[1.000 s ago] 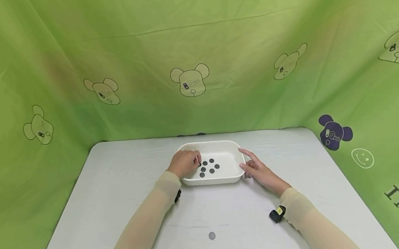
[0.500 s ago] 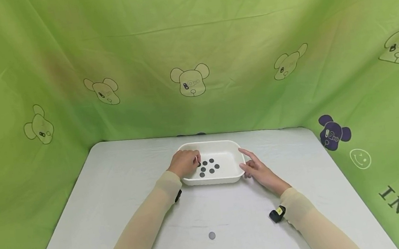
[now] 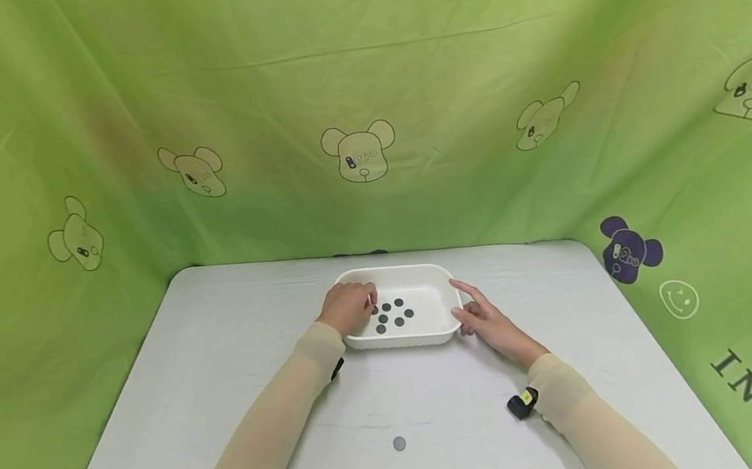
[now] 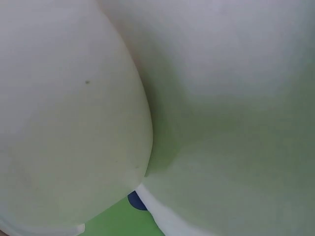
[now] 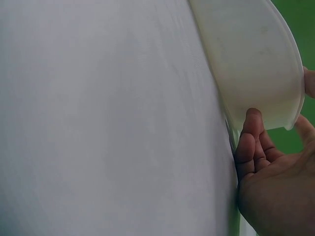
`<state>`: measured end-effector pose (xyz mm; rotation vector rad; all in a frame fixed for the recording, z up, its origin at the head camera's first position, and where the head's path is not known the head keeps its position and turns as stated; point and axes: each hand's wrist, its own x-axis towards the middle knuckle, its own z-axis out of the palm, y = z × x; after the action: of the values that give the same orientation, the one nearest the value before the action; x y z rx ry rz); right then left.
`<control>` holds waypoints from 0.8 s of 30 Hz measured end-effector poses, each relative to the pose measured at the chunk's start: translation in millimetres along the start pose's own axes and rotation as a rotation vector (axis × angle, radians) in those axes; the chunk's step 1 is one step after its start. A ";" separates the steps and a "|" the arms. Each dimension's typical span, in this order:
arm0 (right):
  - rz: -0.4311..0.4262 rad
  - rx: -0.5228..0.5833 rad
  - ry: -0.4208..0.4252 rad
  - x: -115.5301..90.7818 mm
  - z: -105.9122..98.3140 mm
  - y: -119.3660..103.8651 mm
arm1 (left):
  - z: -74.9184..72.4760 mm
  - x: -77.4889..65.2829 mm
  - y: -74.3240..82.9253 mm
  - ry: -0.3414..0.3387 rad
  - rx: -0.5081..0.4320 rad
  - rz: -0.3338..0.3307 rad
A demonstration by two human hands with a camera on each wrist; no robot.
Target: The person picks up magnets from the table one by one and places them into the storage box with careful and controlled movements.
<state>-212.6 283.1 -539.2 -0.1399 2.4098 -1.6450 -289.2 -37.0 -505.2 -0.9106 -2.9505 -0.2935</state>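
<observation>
A shallow white rectangular tray (image 3: 419, 297) with rounded corners stands on the table, several small dark round discs (image 3: 399, 321) lying in its left half. My left hand (image 3: 348, 306) reaches over the tray's left end. Its curled fingertips are at one dark disc (image 3: 374, 310), which they partly cover; the grip itself is mostly hidden. At the opposite end, my right hand (image 3: 488, 322) holds the tray, with thumb and index finger at the rim. In the right wrist view, other fingers (image 5: 253, 128) of this hand bend against the tray's outer wall (image 5: 251, 64).
One lone grey disc (image 3: 399, 443) lies on the white-covered table (image 3: 458, 443), nearer to me than the tray. Green cloth (image 3: 353, 49) printed with bear heads hangs behind and along both sides. The tray's outer wall (image 4: 64, 123) fills much of the left wrist view.
My left fingertips have shifted very slightly left, and the disc at them has shifted too. The tray, the right hand and the other discs stay in place.
</observation>
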 end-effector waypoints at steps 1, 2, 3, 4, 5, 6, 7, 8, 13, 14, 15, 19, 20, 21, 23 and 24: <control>-0.001 0.002 0.000 0.0 0.2 0.1 | -0.2 -0.2 0.2 -0.001 -0.001 -0.001; -0.003 0.002 0.001 0.1 0.5 0.4 | -0.4 -0.5 0.4 -0.002 0.000 -0.002; -0.005 0.004 0.001 0.1 0.5 0.3 | -0.7 -0.6 0.7 -0.004 -0.001 -0.003; -0.008 0.002 0.000 0.5 0.6 0.8 | -0.9 -0.6 0.8 -0.004 0.000 -0.004; -0.009 0.005 0.001 0.9 0.7 1.2 | -1.0 -0.6 0.9 -0.007 0.000 -0.006; -0.012 0.005 0.000 1.2 0.7 1.6 | -1.1 -0.5 1.0 -0.009 0.000 -0.007; -0.014 0.007 0.000 1.0 0.7 1.5 | -1.0 -0.3 1.0 -0.008 0.000 -0.007; -0.017 0.009 0.000 1.1 0.6 1.6 | -0.9 0.0 0.9 -0.008 -0.003 -0.008; -0.024 0.009 -0.002 0.7 0.5 1.7 | 0.9 1.4 -1.0 0.000 -0.024 -0.016; -0.024 0.007 -0.002 0.6 0.5 1.7 | 1.1 1.6 -1.3 0.001 -0.029 -0.017; -0.023 0.005 -0.003 0.5 0.6 1.6 | 1.5 1.9 -1.7 0.004 -0.034 -0.018; -0.022 -0.008 0.001 1.9 0.7 2.3 | 1.5 2.0 -2.4 0.024 -0.062 -0.019; -0.020 -0.010 0.001 2.4 0.8 2.5 | 1.4 2.1 -2.4 0.025 -0.069 -0.020; -0.021 -0.014 0.001 3.2 0.8 2.9 | 1.4 1.9 -2.4 0.032 -0.080 -0.019; -0.021 -0.021 -0.002 3.9 1.1 2.6 | 0.8 1.8 -2.4 0.037 -0.098 -0.022; -0.021 -0.020 -0.002 3.9 1.4 2.2 | 0.3 1.7 -2.4 0.042 -0.110 -0.023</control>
<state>-216.0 281.9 -542.2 -0.1703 2.4320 -1.6292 -291.9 -37.9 -505.8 -0.8717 -2.9335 -0.4743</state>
